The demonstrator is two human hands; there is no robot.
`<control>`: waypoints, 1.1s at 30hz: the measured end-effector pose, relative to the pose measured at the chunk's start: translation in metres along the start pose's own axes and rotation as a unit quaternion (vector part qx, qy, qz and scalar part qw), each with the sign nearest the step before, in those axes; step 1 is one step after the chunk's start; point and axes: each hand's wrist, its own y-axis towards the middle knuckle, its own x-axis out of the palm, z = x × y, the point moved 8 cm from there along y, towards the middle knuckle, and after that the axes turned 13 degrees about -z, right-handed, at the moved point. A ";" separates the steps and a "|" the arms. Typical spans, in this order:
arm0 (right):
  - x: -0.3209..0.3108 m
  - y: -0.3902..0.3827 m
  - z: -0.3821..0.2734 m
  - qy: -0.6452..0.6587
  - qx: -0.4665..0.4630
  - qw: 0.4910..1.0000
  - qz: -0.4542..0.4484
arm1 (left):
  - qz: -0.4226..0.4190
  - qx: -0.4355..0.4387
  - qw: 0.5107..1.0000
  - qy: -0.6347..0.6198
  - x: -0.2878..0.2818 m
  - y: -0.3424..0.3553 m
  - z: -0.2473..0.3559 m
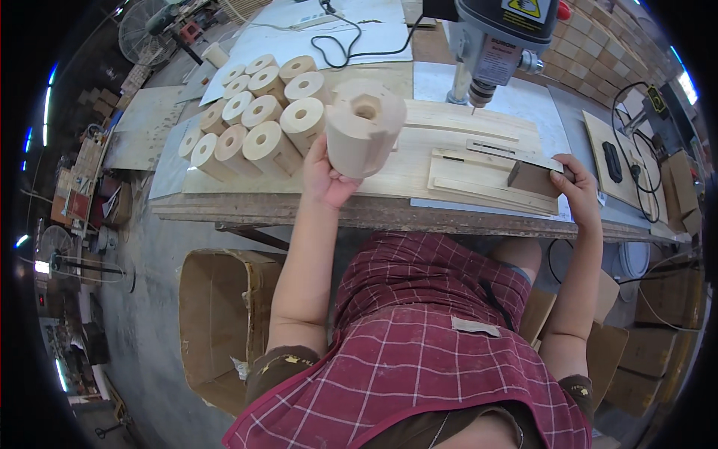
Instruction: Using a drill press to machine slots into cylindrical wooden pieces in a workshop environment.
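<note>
A pale wooden cylinder (351, 146) is held up in my left hand (330, 179), above the bench's front edge. Its upper end has a six-sided recess with a round hole, and a notch cuts its side. My right hand (580, 188) closes round the right end of a brown block (532, 182) with a flat metal strip (516, 153) on top. That block rests on a light wooden jig (467, 170) of boards and rails. Behind the jig stands a drill press (490, 56), its thin bit (473, 110) pointing down.
Several wooden cylinders with centre holes (262, 112) stand grouped at the left of the bench. A black cable (348, 56) lies behind them. Stacked wooden blocks (583, 45) rise at the back right. Below the bench sits a cardboard box (213, 329).
</note>
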 end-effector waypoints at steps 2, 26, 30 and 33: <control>0.005 0.001 0.006 0.009 0.001 1.000 -0.008 | -0.008 0.005 0.998 -0.063 0.002 0.001 -0.007; 0.018 0.005 0.031 0.030 -0.003 0.995 0.094 | 0.212 0.211 0.650 0.699 0.093 -0.065 0.187; 0.019 0.004 0.035 0.044 0.009 0.993 0.111 | 0.315 0.145 0.445 0.825 0.099 -0.048 0.246; 0.020 0.004 0.038 0.056 0.009 0.992 0.115 | 0.351 0.106 0.199 0.909 0.095 -0.027 0.278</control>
